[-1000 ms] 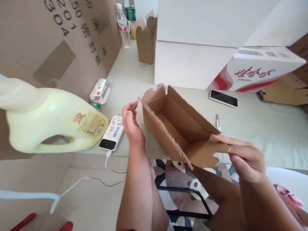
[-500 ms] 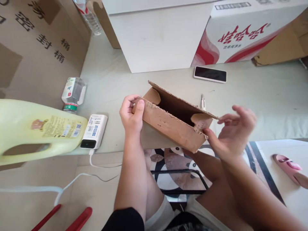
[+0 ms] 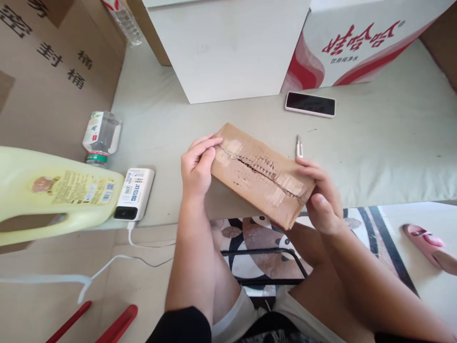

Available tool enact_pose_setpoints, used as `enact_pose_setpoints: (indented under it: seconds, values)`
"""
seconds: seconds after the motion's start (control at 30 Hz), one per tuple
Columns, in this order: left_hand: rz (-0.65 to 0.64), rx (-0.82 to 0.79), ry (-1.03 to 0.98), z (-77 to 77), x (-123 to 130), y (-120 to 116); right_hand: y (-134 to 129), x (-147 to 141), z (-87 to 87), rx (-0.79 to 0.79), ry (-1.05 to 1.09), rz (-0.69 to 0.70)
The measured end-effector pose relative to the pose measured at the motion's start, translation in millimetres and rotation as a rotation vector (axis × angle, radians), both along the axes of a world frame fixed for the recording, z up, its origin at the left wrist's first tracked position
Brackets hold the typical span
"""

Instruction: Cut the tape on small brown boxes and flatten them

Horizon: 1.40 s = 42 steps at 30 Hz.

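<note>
Between my two hands is a small brown cardboard box (image 3: pixel 246 176), tilted above the table's near edge. Its top flaps are folded down and meet along a torn, ragged seam with strips of tape over it. My left hand (image 3: pixel 200 164) grips the box's left end, thumb and fingers on the upper edge. At the right end, my right hand (image 3: pixel 323 197) holds the corner, its fingers resting on the top flap and its thumb at the end face. Just beyond the right fingertips lies a utility knife (image 3: pixel 299 146), partly covered by them.
A phone (image 3: pixel 310 104) lies in front of white cartons (image 3: pixel 232 52). To the left are a power bank (image 3: pixel 134 194) with a cable, a yellow jug (image 3: pixel 60 190), a clear bottle (image 3: pixel 103 136) and a large cardboard carton (image 3: pixel 85 28). A pink slipper (image 3: pixel 424 240) is on the floor.
The box's raised flap has been folded down, closing the opening. My right hand has moved left, from spread fingers at the flap's corner to a hold on the box's right end.
</note>
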<state>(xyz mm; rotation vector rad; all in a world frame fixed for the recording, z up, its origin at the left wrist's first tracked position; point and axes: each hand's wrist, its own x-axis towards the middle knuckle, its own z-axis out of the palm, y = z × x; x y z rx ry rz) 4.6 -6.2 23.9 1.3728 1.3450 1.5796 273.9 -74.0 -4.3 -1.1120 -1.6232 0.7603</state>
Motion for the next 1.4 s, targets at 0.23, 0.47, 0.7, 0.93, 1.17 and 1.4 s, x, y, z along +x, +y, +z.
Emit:
enact_pose_setpoints:
  seconds: [0.23, 0.47, 0.7, 0.93, 1.17, 1.4]
  values:
    - [0.282, -0.108, -0.424, -7.3, -30.5, 5.4, 9.9, -3.9, 4.0, -0.335, 0.008, 0.085]
    - [-0.061, -0.458, -0.519, -19.4, -11.0, 1.9, 2.7, -12.0, 8.0, -0.082, -0.061, 0.260]
    - [-0.597, -0.885, -0.155, -23.2, 3.4, -9.5, 0.2, -0.5, 10.0, -0.065, 0.065, -0.001]
    - [-0.437, -0.720, 0.116, -29.6, 0.8, 0.2, 9.7, 3.4, 14.4, -0.197, 0.138, 0.117]
    - [-0.095, 0.043, 0.037, -20.9, 6.0, 8.5, 10.3, -7.5, 11.6, -0.204, 0.115, 0.303]
    - [-0.084, 0.031, 0.163, -12.1, 14.9, 4.6, 21.5, -3.7, 8.8, -0.165, -0.017, -0.041]
